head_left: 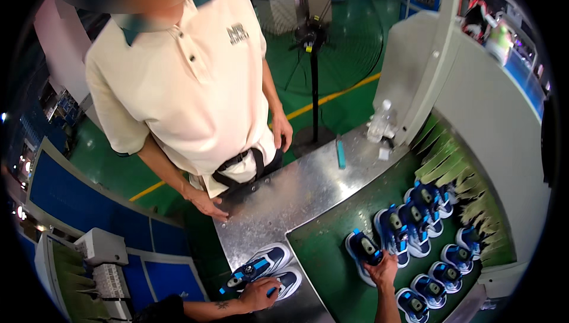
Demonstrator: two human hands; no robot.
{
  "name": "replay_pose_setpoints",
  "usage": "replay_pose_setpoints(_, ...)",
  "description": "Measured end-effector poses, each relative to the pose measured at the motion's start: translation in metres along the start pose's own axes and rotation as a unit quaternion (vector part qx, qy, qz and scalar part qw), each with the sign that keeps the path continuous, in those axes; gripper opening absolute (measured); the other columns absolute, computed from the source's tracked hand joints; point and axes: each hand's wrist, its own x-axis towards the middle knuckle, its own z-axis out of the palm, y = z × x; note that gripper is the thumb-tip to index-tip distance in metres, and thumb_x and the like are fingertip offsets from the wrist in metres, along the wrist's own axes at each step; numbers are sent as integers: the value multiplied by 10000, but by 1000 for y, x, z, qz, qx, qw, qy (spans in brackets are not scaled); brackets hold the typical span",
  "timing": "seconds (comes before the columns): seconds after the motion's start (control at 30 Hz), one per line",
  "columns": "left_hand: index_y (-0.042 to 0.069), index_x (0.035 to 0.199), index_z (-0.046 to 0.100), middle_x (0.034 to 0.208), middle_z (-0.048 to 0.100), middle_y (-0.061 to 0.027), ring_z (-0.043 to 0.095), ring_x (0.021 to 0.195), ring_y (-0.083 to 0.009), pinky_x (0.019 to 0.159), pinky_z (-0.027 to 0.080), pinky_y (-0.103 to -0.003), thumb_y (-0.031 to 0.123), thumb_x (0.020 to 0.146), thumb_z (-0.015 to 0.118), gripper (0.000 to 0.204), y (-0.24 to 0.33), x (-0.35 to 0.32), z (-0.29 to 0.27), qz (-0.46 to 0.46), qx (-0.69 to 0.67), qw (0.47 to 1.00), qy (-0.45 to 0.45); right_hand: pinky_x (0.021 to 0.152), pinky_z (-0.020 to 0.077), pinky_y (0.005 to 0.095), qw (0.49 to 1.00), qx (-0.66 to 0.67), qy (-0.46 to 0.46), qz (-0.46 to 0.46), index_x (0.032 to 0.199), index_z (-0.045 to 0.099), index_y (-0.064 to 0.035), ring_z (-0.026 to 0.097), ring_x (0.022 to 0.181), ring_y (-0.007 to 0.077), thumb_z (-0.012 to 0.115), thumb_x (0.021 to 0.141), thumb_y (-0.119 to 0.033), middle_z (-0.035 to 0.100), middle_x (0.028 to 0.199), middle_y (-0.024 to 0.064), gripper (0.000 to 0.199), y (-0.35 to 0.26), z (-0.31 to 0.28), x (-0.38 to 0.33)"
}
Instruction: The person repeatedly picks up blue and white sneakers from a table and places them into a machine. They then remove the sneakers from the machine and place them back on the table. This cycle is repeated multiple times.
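Observation:
My left hand [259, 294] is closed on the near one of two sneakers on the metal table, its fingers at the shoe's opening. That sneaker [289, 282] is dark blue and white with a thick white sole. Beside it lies its matching sneaker [261, 263], with bright blue tabs. On the green belt, my right hand [384, 271] grips the heel end of another blue-and-white sneaker [359, 256]. A dark insert with a light oval patch shows in that shoe's opening. Part of each held shoe is hidden by the hand.
Several similar sneakers [415, 222] stand in rows on the green belt [314, 252], near a green fringe curtain [474, 192]. Across the metal table [267, 204] stands a person in a cream shirt [184, 80]. A teal strip-like tool [341, 154], a clear plastic bottle [382, 122] and a large fan [311, 35] are farther back.

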Motion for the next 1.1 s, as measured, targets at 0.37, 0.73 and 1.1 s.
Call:
replay_pose_setpoints(0.37, 6, 1465, 293, 1349, 527, -135, 514, 1236, -208, 1092, 345, -347, 739, 833, 499, 989, 69, 76, -19, -280, -435, 627, -582, 892, 500, 440, 989, 132, 16, -71, 1151, 634, -36, 615, 1032, 354, 839, 634, -207, 671, 1054, 187, 582, -84, -151, -282)
replay_pose_setpoints(0.73, -69, 1430, 275, 1282, 548, -174, 602, 1125, -264, 964, 512, -387, 328, 594, 847, 1088, 204, -35, -27, -195, -440, 594, -645, 1118, 296, 380, 801, 588, 109, 36, 1454, 259, -30, 334, 1364, 256, 780, 776, -180, 326, 1463, 151, 867, -130, -105, -465)
replay_pose_setpoints(1.1, -25, 1481, 194, 1298, 504, -146, 548, 1162, -272, 994, 454, -389, 266, 774, 749, 944, 309, -325, 4, 39, -398, 549, -734, 1005, 408, 336, 683, 547, 474, 100, 1425, 332, -6, 492, 1190, 200, 723, 847, -235, 495, 1311, 104, 735, -106, -98, -731)
